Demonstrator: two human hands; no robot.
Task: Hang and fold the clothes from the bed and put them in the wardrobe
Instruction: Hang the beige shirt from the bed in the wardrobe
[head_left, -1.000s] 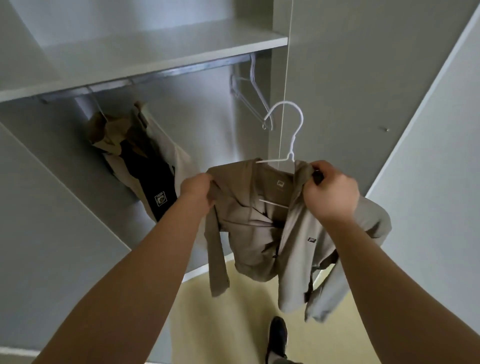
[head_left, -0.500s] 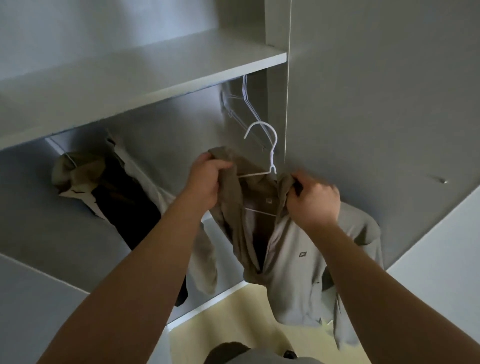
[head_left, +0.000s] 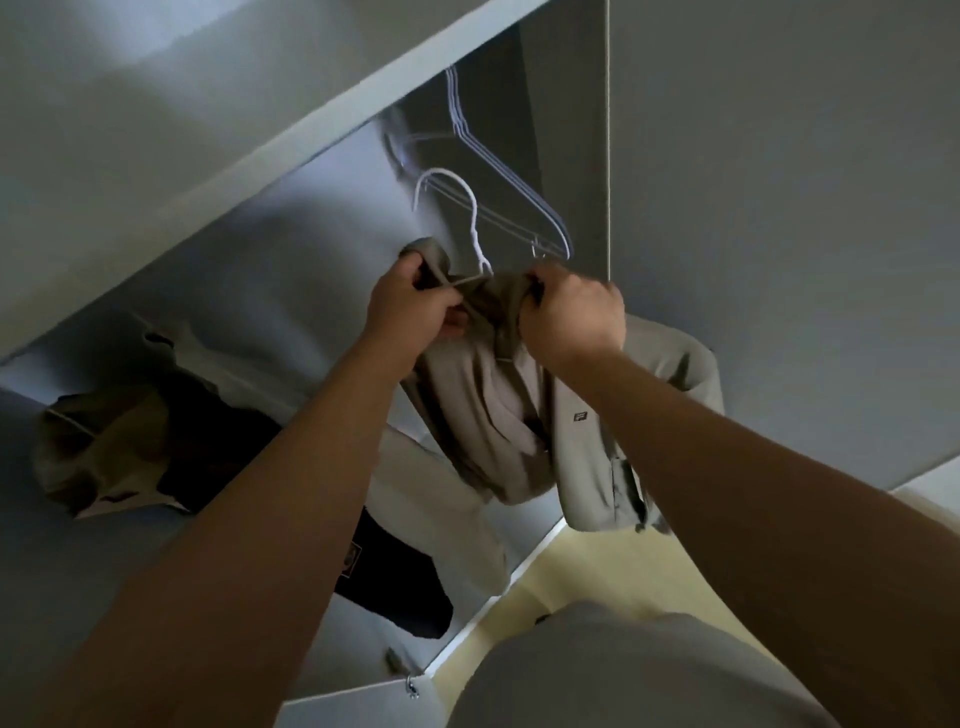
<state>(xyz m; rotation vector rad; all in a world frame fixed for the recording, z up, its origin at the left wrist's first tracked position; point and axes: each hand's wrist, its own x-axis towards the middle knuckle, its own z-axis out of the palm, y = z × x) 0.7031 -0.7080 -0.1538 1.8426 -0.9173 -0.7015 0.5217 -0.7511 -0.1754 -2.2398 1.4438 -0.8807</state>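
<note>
Inside the wardrobe (head_left: 291, 312), under its shelf (head_left: 311, 132), an olive-and-black garment (head_left: 104, 452) hangs at the far left. The left hand (head_left: 410, 306) has its fingers curled tight on the collar of the beige jacket (head_left: 498, 415), held up inside the wardrobe on a white hanger (head_left: 470, 223), its front drooping in loose folds. The right hand (head_left: 571, 317) grips the collar's other side, just below some empty hangers (head_left: 519, 192).
</note>
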